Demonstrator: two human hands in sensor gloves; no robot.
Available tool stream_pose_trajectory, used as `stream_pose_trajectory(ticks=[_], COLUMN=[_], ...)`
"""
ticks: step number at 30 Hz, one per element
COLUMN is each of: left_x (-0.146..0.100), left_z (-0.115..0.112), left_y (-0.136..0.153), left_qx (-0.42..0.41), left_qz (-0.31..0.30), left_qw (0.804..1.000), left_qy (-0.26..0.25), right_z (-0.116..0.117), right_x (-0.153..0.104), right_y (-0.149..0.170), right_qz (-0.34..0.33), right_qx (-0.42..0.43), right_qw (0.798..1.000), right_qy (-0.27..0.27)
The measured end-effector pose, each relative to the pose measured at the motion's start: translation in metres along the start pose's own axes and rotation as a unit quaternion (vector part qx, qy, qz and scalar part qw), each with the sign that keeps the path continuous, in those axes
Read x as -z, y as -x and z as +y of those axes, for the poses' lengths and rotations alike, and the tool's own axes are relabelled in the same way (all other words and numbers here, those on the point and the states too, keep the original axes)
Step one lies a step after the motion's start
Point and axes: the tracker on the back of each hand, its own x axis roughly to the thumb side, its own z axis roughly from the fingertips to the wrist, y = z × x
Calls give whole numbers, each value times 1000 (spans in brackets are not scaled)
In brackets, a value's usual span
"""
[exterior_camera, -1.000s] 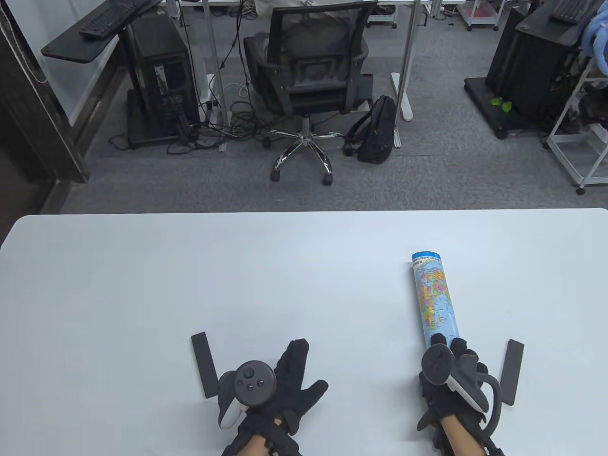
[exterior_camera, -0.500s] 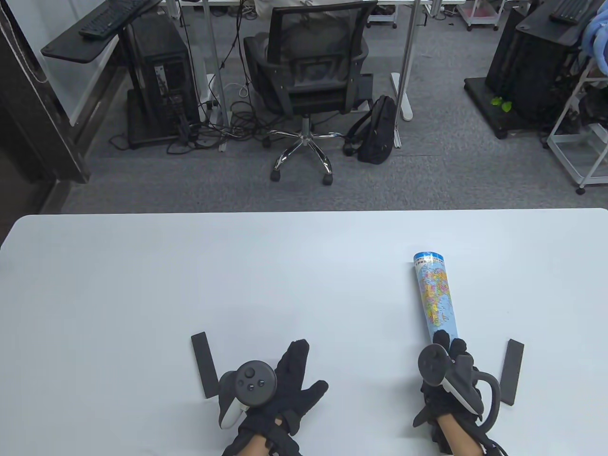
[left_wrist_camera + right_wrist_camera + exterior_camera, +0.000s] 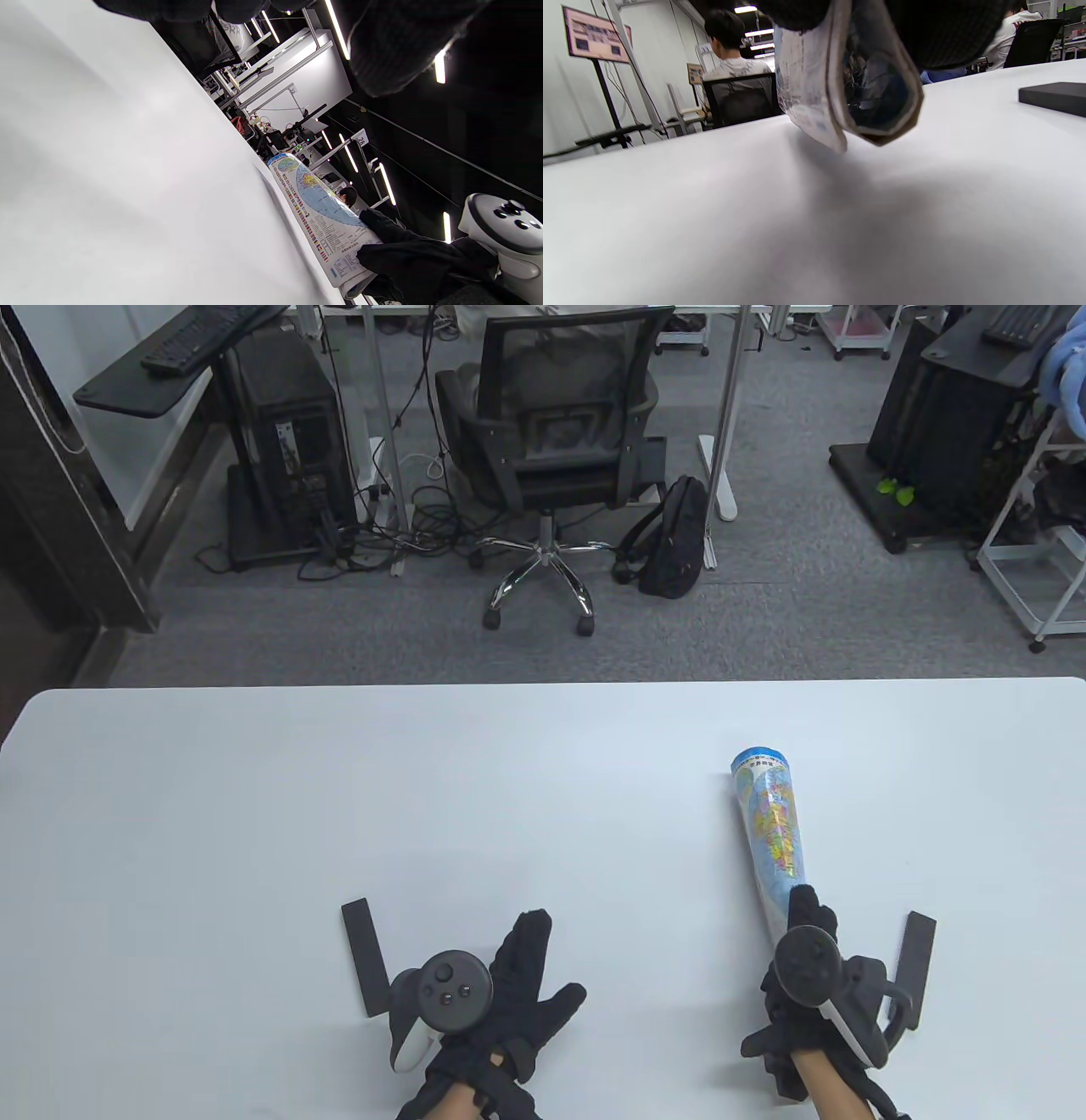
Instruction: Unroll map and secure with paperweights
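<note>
The rolled map [image 3: 770, 831] points away from me at the right of the white table [image 3: 424, 797]. My right hand [image 3: 806, 950] grips its near end and holds that end lifted off the table, as the right wrist view shows [image 3: 848, 84]. The map also shows in the left wrist view [image 3: 322, 216]. My left hand [image 3: 509, 984] rests flat on the table with fingers spread, holding nothing. One black bar paperweight [image 3: 366, 957] lies just left of the left hand. A second black bar paperweight [image 3: 916, 959] lies just right of the right hand and shows in the right wrist view [image 3: 1052, 97].
Beyond the table's far edge stand an office chair [image 3: 551, 449], a black backpack [image 3: 674, 538] and a computer tower [image 3: 293, 449] on grey carpet.
My right hand has tightened on the map's near end and raised it; the roll's far end has swung slightly left. My left hand has not moved.
</note>
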Motion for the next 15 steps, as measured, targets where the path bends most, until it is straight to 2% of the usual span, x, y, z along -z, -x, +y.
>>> stream_pose_trajectory(ticks=[3, 6, 8, 11, 12, 15], left_x=[-1, -2, -2, -1, 0, 0], left_z=[2, 3, 3, 2, 2, 3], left_y=[-2, -2, 0, 2, 3, 5], left_qx=[-8, -24, -41, -65, -71, -100], left_qz=[-9, -11, -7, -2, -4, 5], left_qw=[1000, 999, 999, 997, 997, 993], left_qy=[-22, -32, -34, -35, -40, -61], right_z=[-9, -15, -15, -13, -11, -9], right_x=[-6, -14, -19, -24, -27, -34], right_y=[-8, -17, -23, -28, -31, -41], right_qz=[-28, -54, -68, -80, -92, -128], right_qx=[35, 134, 233, 327, 366, 405], right_qw=[999, 989, 970, 941, 925, 905], right_qy=[20, 19, -1, -27, -36, -38])
